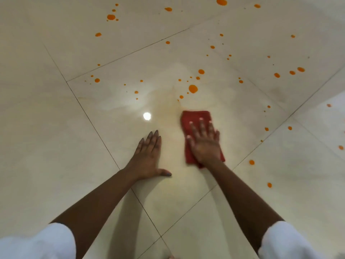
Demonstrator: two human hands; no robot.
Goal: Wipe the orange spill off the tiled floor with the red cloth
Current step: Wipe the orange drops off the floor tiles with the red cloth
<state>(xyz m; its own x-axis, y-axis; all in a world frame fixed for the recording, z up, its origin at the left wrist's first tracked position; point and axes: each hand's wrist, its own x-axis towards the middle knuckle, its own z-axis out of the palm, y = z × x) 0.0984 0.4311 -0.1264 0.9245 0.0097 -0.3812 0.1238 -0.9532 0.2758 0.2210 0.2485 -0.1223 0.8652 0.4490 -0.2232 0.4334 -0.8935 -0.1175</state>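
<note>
A folded red cloth (196, 117) lies flat on the glossy cream tiled floor (56, 118). My right hand (204, 143) presses on it with straight, spread fingers and covers its near half. To its left my left hand (148, 157) lies flat on the bare tile, fingers together and thumb out. Orange drops are scattered over the tiles beyond and to the right; the biggest nearby drop (193, 88) sits just past the cloth. A pale orange smear (168, 101) streaks the tile between the cloth and those drops.
Dark grout lines (89, 118) cross the floor diagonally. A ceiling light reflects as a bright spot (147, 116) left of the cloth. More orange drops (251, 162) lie at the right, and several (111, 17) at the far top. White sleeves show at both bottom corners.
</note>
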